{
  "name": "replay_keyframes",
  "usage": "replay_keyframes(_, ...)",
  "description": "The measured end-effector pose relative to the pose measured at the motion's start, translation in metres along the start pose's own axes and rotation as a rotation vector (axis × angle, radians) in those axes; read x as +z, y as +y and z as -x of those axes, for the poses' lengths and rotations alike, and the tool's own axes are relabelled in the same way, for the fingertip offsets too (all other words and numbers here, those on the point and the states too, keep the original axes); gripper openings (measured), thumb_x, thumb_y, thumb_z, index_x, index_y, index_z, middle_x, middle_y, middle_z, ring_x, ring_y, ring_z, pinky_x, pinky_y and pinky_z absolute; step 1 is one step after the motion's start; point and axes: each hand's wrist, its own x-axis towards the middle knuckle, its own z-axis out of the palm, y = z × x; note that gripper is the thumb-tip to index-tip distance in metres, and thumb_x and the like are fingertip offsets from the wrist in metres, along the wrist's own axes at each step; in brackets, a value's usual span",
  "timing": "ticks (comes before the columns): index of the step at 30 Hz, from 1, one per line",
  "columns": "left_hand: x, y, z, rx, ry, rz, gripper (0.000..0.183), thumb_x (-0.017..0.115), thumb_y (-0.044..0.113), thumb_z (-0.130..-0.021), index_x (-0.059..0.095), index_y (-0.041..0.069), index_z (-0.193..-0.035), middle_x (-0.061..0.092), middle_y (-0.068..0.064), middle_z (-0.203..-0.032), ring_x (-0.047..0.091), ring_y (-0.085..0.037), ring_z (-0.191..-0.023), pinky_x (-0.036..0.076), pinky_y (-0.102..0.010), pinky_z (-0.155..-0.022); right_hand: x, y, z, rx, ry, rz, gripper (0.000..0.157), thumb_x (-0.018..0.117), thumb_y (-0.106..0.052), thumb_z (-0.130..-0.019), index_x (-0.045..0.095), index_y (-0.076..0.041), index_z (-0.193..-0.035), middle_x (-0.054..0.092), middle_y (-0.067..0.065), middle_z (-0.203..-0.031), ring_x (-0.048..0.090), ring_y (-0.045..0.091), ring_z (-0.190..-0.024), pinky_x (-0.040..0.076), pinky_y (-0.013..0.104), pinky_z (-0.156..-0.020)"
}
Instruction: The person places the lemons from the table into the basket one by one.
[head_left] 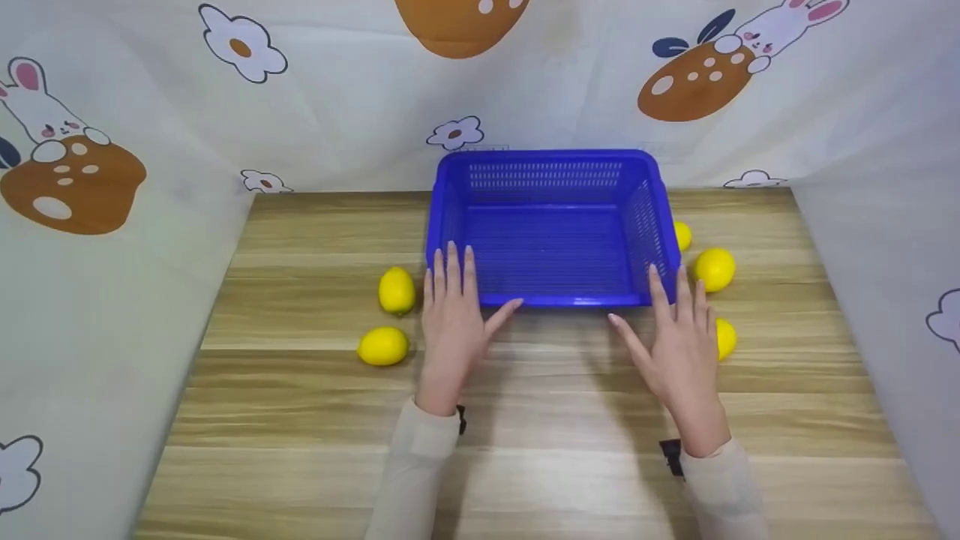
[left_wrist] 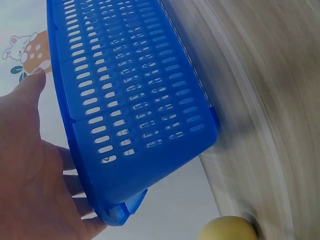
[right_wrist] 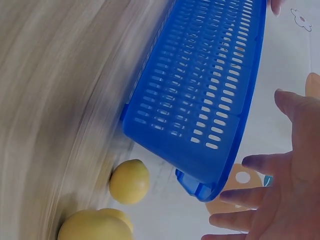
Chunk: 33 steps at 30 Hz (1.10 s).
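A blue plastic basket (head_left: 555, 301) with slotted walls stands upright at the back of the table. My left hand (head_left: 454, 326) reaches over its front left corner, fingers straight and thumb spread along the front rim. At the front right corner, my right hand (head_left: 684, 352) has its fingers extended and spread, with nothing held in them. In the right wrist view, those fingers (right_wrist: 245, 197) are just off the rim. Two yellow lemons (head_left: 397, 290) (head_left: 383, 346) lie left of the basket. On the right lie three more lemons (head_left: 715, 269), one partly hidden by the basket and another by my right hand.
The wood-grain table (head_left: 555, 450) is bounded at the back and both sides by pale cloth (head_left: 337, 105) printed with rabbits and flowers. The back cloth rises close behind the basket.
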Motion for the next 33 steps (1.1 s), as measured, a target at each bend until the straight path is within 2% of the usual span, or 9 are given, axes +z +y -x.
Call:
replay_keyframes(8,-0.001,-0.001,-0.006,-0.006,0.011,0.004,0.108,0.052,0.076,-0.097,0.019,0.001,-0.168,0.014,-0.024,-0.174,0.013,-0.038,-0.163,0.01,-0.048,-0.133,-0.004,0.008,0.006,0.008,0.013,0.0,0.086,0.067,-0.05,-0.1,0.032,-0.007,-0.166,0.022,0.032,-0.17,0.02,0.059,-0.154,0.021,0.076,-0.121)
replay_keyframes(12,-0.001,-0.003,-0.009,0.003,0.042,-0.016,0.108,0.053,0.076,-0.096,0.023,0.0,-0.167,0.019,-0.025,-0.173,0.017,-0.039,-0.162,0.015,-0.05,-0.132,-0.006,0.014,0.011,0.003,0.046,-0.008,0.086,0.071,-0.047,-0.099,0.035,-0.005,-0.165,0.025,0.033,-0.168,0.022,0.059,-0.153,0.024,0.077,-0.119)
replay_keyframes(23,-0.002,-0.008,-0.017,-0.033,-0.024,-0.02,0.112,0.049,0.081,-0.095,0.019,0.002,-0.168,0.015,-0.022,-0.175,0.012,-0.038,-0.163,0.011,-0.051,-0.133,-0.012,0.036,0.021,0.027,0.073,-0.004,0.089,0.072,-0.048,-0.098,0.034,-0.001,-0.164,0.029,0.037,-0.165,0.028,0.065,-0.147,0.028,0.08,-0.114)
replay_keyframes(33,0.0,-0.009,-0.023,-0.037,-0.038,-0.006,0.115,0.051,0.08,-0.095,0.017,-0.002,-0.167,0.011,-0.027,-0.174,0.013,-0.039,-0.163,0.012,-0.048,-0.133,-0.018,0.057,0.034,0.094,0.069,0.011,0.087,0.069,-0.048,-0.1,0.036,0.004,-0.161,0.033,0.041,-0.16,0.033,0.066,-0.144,0.03,0.078,-0.114)
